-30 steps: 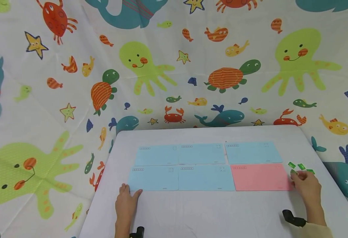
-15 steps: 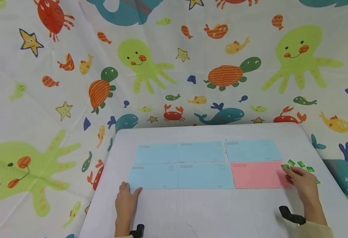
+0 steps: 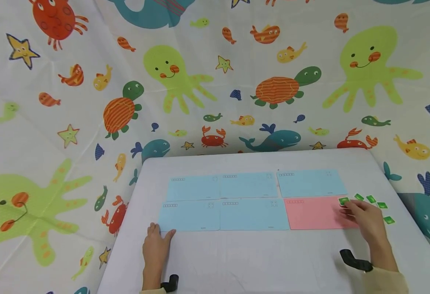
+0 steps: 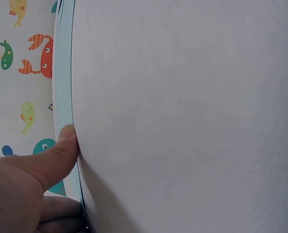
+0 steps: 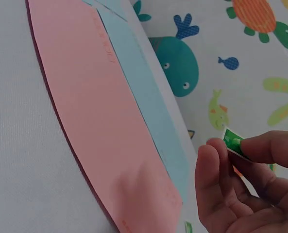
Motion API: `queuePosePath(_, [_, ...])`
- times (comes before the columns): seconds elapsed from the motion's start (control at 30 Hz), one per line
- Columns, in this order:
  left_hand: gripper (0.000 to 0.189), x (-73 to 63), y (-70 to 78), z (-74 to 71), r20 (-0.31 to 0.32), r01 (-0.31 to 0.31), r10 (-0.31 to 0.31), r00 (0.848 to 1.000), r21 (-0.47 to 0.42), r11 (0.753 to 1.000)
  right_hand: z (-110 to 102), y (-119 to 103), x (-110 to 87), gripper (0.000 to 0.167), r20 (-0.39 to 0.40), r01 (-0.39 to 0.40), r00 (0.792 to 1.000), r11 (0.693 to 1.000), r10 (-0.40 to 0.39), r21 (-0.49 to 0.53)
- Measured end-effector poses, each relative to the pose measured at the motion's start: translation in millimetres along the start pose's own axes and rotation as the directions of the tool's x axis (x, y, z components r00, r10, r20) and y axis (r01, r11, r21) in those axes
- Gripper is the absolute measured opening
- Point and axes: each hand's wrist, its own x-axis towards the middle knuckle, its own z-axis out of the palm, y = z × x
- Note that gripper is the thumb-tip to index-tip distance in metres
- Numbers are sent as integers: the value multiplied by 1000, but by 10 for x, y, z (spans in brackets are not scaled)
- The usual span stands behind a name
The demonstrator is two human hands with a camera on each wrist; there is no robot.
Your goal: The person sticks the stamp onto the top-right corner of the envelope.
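Observation:
My right hand [image 3: 365,218] pinches a small green stamp [image 3: 344,201] between thumb and fingertips. In the head view the stamp appears over the upper right corner of a pink envelope [image 3: 315,214]. The right wrist view shows the green stamp [image 5: 233,141] raised above the table, its edge white. My left hand [image 3: 157,249] rests at the lower left corner of a blue envelope [image 3: 189,216], thumb and fingers spread. Close up, the left thumb [image 4: 56,155] touches the envelope's edge. Several more green stamps [image 3: 382,205] lie just right of the pink envelope.
More blue envelopes [image 3: 249,186] lie in two rows with the pink one, each with small printed boxes. They are on a white table [image 3: 255,261]. Behind it hangs a cloth [image 3: 200,36] printed with sea animals.
My right hand has moved left with the green stamp, from beside the pink envelope to over its upper right corner. A stamp at the right has come into view. My left hand stays put.

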Motion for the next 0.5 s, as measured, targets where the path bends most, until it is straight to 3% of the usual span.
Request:
queuePosePath(0.17, [74,9,-14,-16,3,7,-7,1000,4,1000,76,-43,-57,57,29,37,999,999,-38,33])
queuePosePath(0.5, [74,18,-50,-35,3,-1,1,1000,2,1000,228,-96,-165,57,-6,93,996,992,-92,89])
